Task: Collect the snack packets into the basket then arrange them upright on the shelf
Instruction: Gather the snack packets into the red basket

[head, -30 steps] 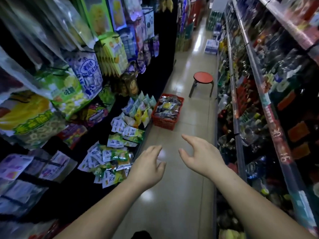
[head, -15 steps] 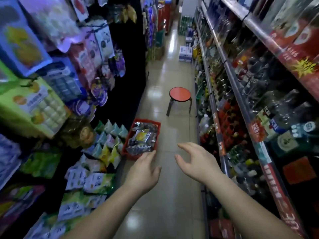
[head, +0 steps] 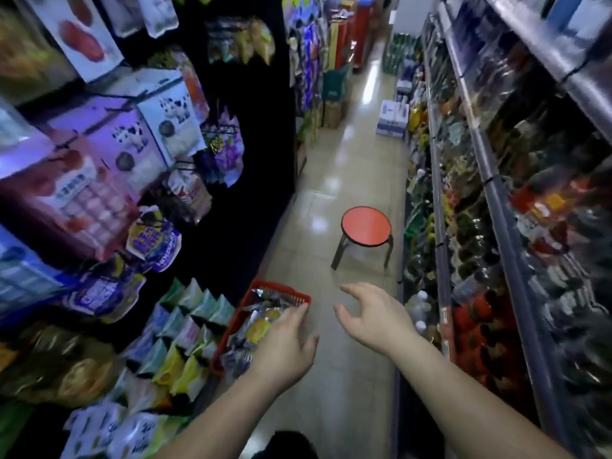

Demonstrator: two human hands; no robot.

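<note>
Our left hand (head: 284, 346) reaches forward over the near end of the red plastic basket (head: 275, 291), palm down, fingers spread and loosely extended, gripping nothing; whether the fingertips touch the packets beneath them we cannot tell. Our right hand (head: 374, 319) hangs over the bare tiled floor (head: 334, 193) just right of the basket, fingers curved and apart, thumb out, also empty. The basket sits on the floor against the foot of the left-hand shelving, and it is filled with snack packets (head: 261, 323), silvery and yellow ones lying flat and jumbled; our left hand covers part of them. Just left of the basket, on the lowest shelf, stand rows of upright pouches (head: 192, 313) in green, pale blue and yellow, packed close together. Above them hang larger bags, among them purple ones (head: 154, 243) and white ones printed with cows (head: 172, 117), though much of that side is blurred. Farther down the aisle, well apart from the basket, stands a round red-topped stool (head: 366, 225) on dark legs. The right-hand shelving (head: 496, 193) runs the length of the aisle, crowded with bottles and jars too blurred to name. A stack of boxes (head: 392, 119) rests on the floor farther down the aisle.
</note>
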